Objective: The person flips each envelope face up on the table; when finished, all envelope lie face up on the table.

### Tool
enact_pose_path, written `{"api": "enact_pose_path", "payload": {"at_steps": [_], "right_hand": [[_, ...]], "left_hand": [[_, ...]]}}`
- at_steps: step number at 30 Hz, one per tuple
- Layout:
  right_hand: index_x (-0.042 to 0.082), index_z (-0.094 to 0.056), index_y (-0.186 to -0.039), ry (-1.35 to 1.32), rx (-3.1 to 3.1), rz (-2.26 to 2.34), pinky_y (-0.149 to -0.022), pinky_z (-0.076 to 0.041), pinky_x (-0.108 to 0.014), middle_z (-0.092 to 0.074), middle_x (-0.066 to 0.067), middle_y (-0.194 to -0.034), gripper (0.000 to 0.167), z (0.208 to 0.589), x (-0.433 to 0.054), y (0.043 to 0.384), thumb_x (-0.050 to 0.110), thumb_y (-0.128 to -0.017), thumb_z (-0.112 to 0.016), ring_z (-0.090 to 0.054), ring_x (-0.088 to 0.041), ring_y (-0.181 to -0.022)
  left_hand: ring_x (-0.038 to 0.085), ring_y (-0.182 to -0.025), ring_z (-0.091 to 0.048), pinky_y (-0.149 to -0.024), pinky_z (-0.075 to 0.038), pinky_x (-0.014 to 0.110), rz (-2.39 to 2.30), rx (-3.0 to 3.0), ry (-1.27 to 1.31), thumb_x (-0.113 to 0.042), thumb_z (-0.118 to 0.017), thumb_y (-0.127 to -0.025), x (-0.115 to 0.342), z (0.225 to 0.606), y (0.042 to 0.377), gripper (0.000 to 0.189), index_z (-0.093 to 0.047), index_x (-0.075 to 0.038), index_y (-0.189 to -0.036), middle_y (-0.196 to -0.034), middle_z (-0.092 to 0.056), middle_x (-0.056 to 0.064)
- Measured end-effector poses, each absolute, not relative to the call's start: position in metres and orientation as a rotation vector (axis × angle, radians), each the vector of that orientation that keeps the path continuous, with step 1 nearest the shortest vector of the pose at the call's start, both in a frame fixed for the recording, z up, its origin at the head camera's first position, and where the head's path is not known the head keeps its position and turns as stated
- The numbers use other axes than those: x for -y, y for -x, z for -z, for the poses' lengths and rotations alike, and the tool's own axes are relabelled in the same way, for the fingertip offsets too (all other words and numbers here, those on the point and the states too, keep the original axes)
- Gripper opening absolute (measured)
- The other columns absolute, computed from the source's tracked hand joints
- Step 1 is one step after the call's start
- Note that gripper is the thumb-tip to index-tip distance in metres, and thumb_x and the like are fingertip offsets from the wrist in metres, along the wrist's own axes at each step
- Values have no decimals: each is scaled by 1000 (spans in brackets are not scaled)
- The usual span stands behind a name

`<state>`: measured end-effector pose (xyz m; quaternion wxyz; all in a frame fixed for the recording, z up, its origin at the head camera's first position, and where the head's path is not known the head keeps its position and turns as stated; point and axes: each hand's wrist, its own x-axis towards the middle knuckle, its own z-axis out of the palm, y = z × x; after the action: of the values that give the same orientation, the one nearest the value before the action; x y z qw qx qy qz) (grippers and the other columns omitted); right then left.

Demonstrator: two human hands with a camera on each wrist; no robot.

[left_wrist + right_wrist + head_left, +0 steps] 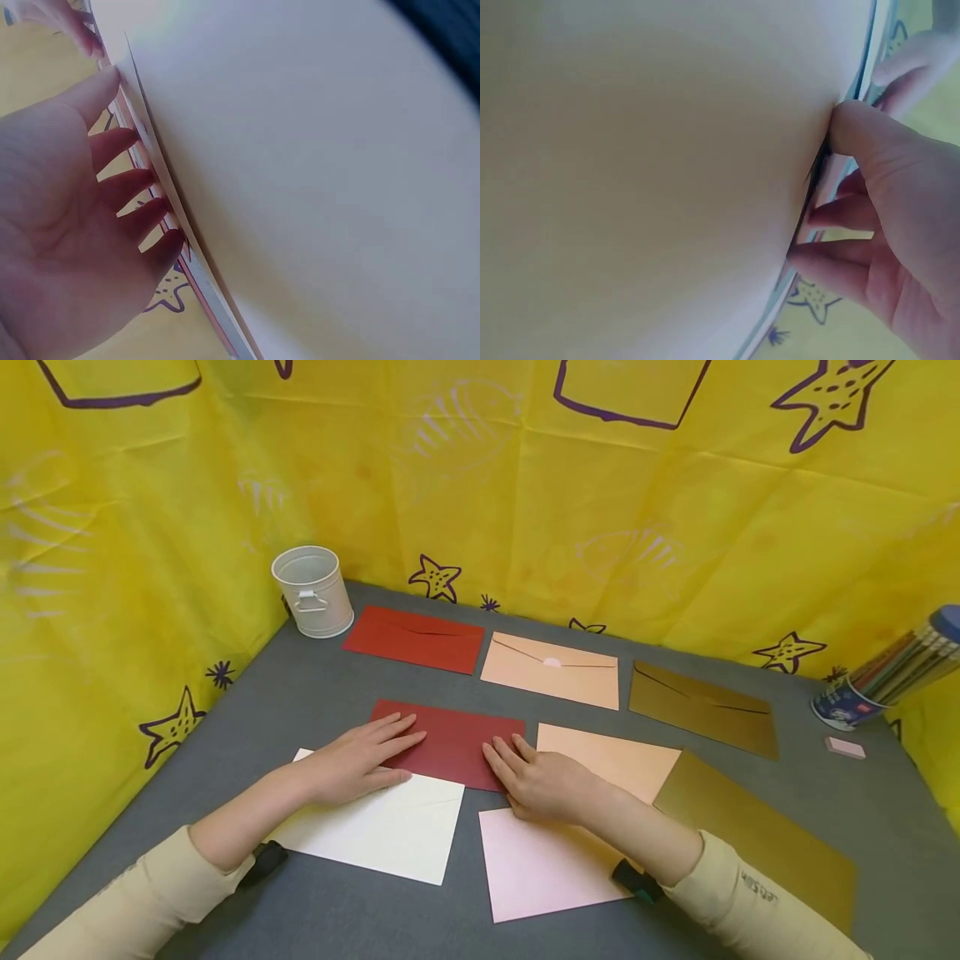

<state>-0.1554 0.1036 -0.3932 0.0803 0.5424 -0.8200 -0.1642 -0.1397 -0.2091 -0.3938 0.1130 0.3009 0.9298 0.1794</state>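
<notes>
Left hand [358, 766]: fingers spread atop dark red envelope [455, 739], grasping nothing. Right hand [546, 781]: fingers on its right end, grip unclear.

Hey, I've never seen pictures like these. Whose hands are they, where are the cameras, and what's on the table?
There's no machine: these are a person's bare left hand and right hand. The wide picture comes from a camera on the head, looking down; the two close-ups come from a camera on each wrist.

On the grey table, a red envelope, a peach envelope with a round seal and an olive envelope form the back row. Nearer lie flat paper pieces: a dark red piece, a white piece, a pink piece, a peach piece and a gold piece.

A white bucket stands far left, a cup of pencils far right. Both hands touch the dark red piece; whether the right one also pinches it, I can't tell.
</notes>
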Motion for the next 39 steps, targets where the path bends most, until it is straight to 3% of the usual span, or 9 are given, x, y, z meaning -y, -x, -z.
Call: {"api": "enact_pose_path", "payload": {"at_steps": [7, 14, 19, 23, 28, 31, 35, 39], "right_hand": [[-3, -53, -137, -1626, 2415, 448, -82, -55, -31, -58, -17, -134, 54, 393, -105, 159, 27, -92, -55, -61, -34, -114], [-2, -61, -128, -1626, 2371, 156, -80, -55, -33, -65, -15, -124, 43, 391, -114, 170, 18, -90, -67, -66, -29, -107], [0, -61, -127, -1588, 2435, -143, -79, -56, -36, -67, -13, -119, 39, 388, -119, 176, 14, -92, -67, -68, -25, -104], [3, -62, -125, -1549, 2464, -351, -76, -57, -36, -70, -10, -115, 34, 385, -121, 179, 13, -93, -66, -70, -22, -98], [7, -67, -122, -1508, 2483, -542, -75, -56, -31, -72, -4, -109, 29, 384, -119, 184, 14, -94, -65, -71, -15, -92], [10, -70, -118, -1424, 2537, -713, -64, -53, -24, -73, 1, -103, 25, 383, -116, 186, 14, -93, -66, -68, -7, -74], [12, -73, -108, -1245, 2630, -958, -52, -45, -21, -72, 4, -92, 17, 382, -112, 191, 17, -93, -68, -55, -4, -61], [10, -74, -101, -1115, 2681, -1148, -56, -48, -21, -72, 2, -84, 15, 385, -108, 198, 21, -93, -69, -58, -6, -64]], "left_hand": [[37, -143, -24, -109, -26, 60, -548, -2727, -882, -41, -60, -95, 210, 393, 142, 60, -45, -14, -147, -155, -33, 13], [33, -144, -26, -110, -26, 57, -613, -2702, -838, -46, -61, -94, 211, 388, 144, 60, -49, -16, -145, -154, -36, 8], [30, -142, -31, -110, -26, 58, -662, -2736, -875, -53, -63, -90, 215, 388, 146, 67, -49, -17, -145, -151, -41, 6], [28, -139, -37, -109, -28, 56, -664, -2795, -943, -45, -70, -88, 218, 389, 147, 66, -49, -18, -145, -148, -46, 5], [23, -122, -56, -98, -45, 47, -671, -2934, -1015, -17, -72, -89, 220, 386, 150, 46, -61, -17, -133, -131, -61, 3], [19, -104, -65, -87, -53, 42, -785, -3005, -948, -5, -73, -86, 223, 382, 153, 36, -69, -16, -120, -114, -69, 0], [14, -89, -65, -76, -56, 34, -1079, -2999, -728, -6, -76, -84, 232, 377, 158, 24, -73, -16, -106, -98, -71, -4], [15, -84, -65, -70, -55, 25, -1292, -2953, -425, -20, -79, -84, 240, 378, 163, 23, -72, -15, -105, -96, -71, 0]]}}
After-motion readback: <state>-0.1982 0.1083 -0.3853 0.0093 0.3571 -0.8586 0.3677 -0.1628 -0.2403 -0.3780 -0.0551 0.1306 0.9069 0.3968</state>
